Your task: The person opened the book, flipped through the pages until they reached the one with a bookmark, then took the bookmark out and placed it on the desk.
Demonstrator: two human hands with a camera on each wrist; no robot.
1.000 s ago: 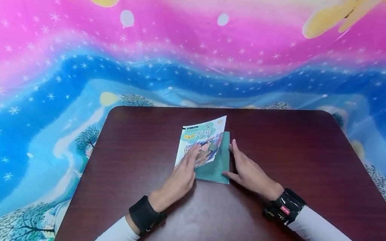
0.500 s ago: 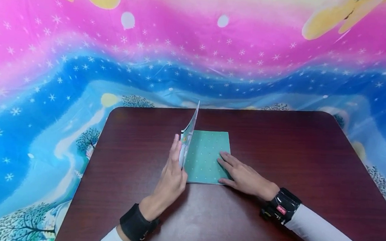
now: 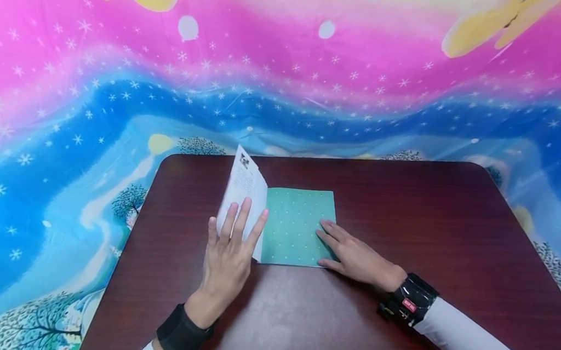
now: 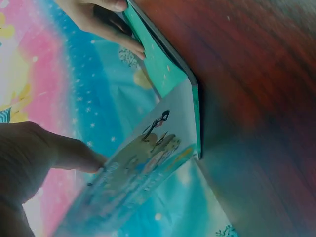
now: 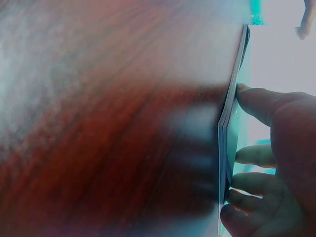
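Note:
A thin paperback book lies on the table with its front cover (image 3: 246, 186) raised at a slant to the left; the cover's white inner side carries a small picture and print. The green dotted page (image 3: 293, 225) faces up. My left hand (image 3: 228, 256) is at the cover, its fingers spread and straight in front of the white side. In the left wrist view, its thumb meets the edge of the illustrated cover (image 4: 143, 158). Straight fingers of my right hand (image 3: 353, 257) rest on the green page's right edge; the right wrist view shows that hand (image 5: 281, 143) pressing the book down.
The dark red-brown table (image 3: 406, 207) has rounded far corners. Behind and beside it hangs a pink and blue cloth (image 3: 288, 71) printed with snowflakes and trees. Black bands (image 3: 184, 332) circle both wrists.
The front cover has swung up from the right and over to the left, baring the green page. My left hand has shifted left with it. My right hand has moved onto the page.

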